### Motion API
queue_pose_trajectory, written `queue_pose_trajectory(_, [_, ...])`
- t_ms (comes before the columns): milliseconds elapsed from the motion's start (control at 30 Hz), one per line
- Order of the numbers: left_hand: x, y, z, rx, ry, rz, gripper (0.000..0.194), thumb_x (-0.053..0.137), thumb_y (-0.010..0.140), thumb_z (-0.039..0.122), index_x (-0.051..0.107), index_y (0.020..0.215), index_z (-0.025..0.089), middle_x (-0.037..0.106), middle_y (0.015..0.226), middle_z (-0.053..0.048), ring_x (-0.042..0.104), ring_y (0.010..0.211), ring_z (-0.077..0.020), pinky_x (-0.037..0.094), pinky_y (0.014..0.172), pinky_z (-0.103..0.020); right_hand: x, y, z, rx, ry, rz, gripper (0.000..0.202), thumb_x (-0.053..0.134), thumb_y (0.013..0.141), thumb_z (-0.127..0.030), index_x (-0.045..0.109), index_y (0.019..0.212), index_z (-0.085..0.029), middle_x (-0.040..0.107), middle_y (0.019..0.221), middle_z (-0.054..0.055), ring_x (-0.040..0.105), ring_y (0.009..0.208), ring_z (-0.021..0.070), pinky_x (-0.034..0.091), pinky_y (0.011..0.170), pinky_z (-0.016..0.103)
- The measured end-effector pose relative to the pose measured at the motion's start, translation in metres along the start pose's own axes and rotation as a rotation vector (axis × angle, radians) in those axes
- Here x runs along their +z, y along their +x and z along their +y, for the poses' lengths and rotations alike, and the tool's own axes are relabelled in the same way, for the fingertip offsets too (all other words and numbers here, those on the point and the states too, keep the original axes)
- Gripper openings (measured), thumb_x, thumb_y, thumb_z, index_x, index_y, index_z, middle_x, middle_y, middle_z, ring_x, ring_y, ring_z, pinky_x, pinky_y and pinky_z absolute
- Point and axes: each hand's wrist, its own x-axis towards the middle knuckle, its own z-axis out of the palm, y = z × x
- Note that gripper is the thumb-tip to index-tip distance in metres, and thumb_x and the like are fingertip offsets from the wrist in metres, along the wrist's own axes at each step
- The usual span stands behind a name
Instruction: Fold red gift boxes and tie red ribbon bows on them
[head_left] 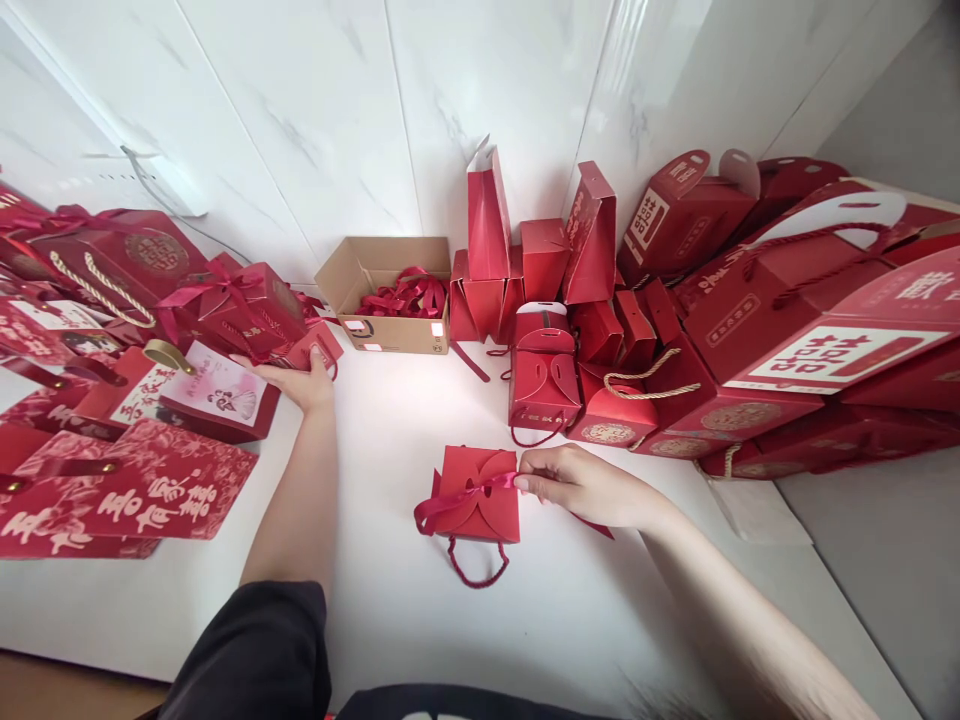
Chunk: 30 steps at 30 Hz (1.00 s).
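A small red gift box [466,520] lies on the white table, with a dark red cord handle at its near side. Its top flaps are folded together and a red ribbon [433,513] runs across them. My right hand [574,487] pinches the ribbon at the box's right edge, and a tail of ribbon hangs out beyond the fingers. At the left, my left hand [304,375] has its fingers apart against a small red box [324,345] in the group of boxes; whether it grips anything is partly hidden.
An open cardboard box [405,335] with red ribbons stands by the marbled wall. Stacked red boxes [757,400] fill the right side. Red gift bags [150,490] and ribboned boxes crowd the left. Several small red boxes [544,370] stand behind the centre.
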Motion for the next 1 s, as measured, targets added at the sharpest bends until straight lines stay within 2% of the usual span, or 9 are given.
queue_pose_trajectory(67, [-0.001,-0.001,0.002,0.074,0.002,0.128,0.095,0.062,0.083,0.022,-0.002,0.150,0.003,0.004,0.159,-0.027,0.002,0.152,-0.0261,0.004,0.124,-0.038,0.001,0.000,0.000,0.003,0.004,-0.004,0.035,0.044,0.097,-0.047,0.050,0.077,-0.020,0.046,0.070,-0.004,0.040,0.063,0.0103,0.034,0.059,0.024])
queue_pose_trajectory(100, [0.000,-0.001,0.001,0.102,0.003,0.150,0.095,0.064,0.082,0.020,0.001,0.151,0.003,0.007,0.159,-0.026,0.006,0.151,-0.0258,0.007,0.124,-0.036,0.001,0.000,0.000,0.001,0.005,-0.003,0.035,0.043,0.098,-0.048,0.050,0.077,-0.020,0.046,0.070,-0.004,0.041,0.063,0.0104,0.034,0.059,0.024])
queue_pose_trajectory(200, [0.003,0.001,-0.002,0.135,0.010,0.082,0.094,0.063,0.081,0.017,0.003,0.153,0.003,0.010,0.160,-0.024,0.009,0.151,-0.0252,0.008,0.124,-0.036,0.002,0.001,0.000,-0.007,0.002,0.002,0.036,0.042,0.098,-0.048,0.050,0.078,-0.020,0.050,0.072,-0.003,0.044,0.065,0.0108,0.035,0.060,0.024])
queue_pose_trajectory(367, [0.012,0.007,-0.005,0.046,0.034,-0.008,0.095,0.061,0.081,0.011,0.004,0.156,0.012,0.014,0.160,-0.023,0.014,0.151,-0.0277,0.017,0.122,-0.040,0.002,0.001,0.000,-0.004,-0.005,0.003,0.035,0.041,0.099,-0.047,0.052,0.079,-0.019,0.054,0.074,-0.002,0.047,0.066,0.0113,0.037,0.062,0.024])
queue_pose_trajectory(500, [0.019,0.012,-0.004,0.031,0.038,-0.037,0.094,0.062,0.080,0.007,0.005,0.156,0.011,0.019,0.158,-0.025,0.019,0.149,-0.0295,0.018,0.122,-0.039,0.001,0.000,-0.001,0.004,-0.005,0.006,0.035,0.041,0.099,-0.046,0.055,0.081,-0.019,0.055,0.074,-0.002,0.048,0.066,0.0117,0.038,0.063,0.025])
queue_pose_trajectory(767, [0.036,0.031,-0.011,0.044,0.048,-0.101,0.091,0.058,0.084,0.009,0.001,0.156,0.009,0.023,0.158,-0.023,0.023,0.149,-0.0233,0.020,0.121,-0.036,0.000,0.001,-0.003,0.001,-0.012,0.013,0.038,0.041,0.098,-0.050,0.052,0.078,-0.019,0.048,0.071,-0.003,0.042,0.064,0.0111,0.036,0.061,0.024])
queue_pose_trajectory(867, [0.044,0.038,-0.013,0.012,0.055,-0.156,0.091,0.056,0.085,0.009,-0.001,0.156,0.011,0.020,0.159,-0.023,0.024,0.149,-0.0231,0.024,0.120,-0.038,0.000,0.002,-0.002,-0.009,-0.018,0.018,0.038,0.042,0.098,-0.050,0.052,0.077,-0.019,0.046,0.071,-0.003,0.041,0.064,0.0109,0.035,0.060,0.024])
queue_pose_trajectory(1000, [0.050,0.042,-0.011,-0.004,0.072,-0.183,0.089,0.055,0.088,0.011,-0.002,0.156,0.014,0.028,0.156,-0.024,0.034,0.144,-0.0271,0.029,0.117,-0.045,0.000,0.002,-0.002,-0.005,-0.010,0.019,0.038,0.042,0.098,-0.051,0.051,0.077,-0.020,0.044,0.070,-0.004,0.039,0.063,0.0106,0.034,0.059,0.024])
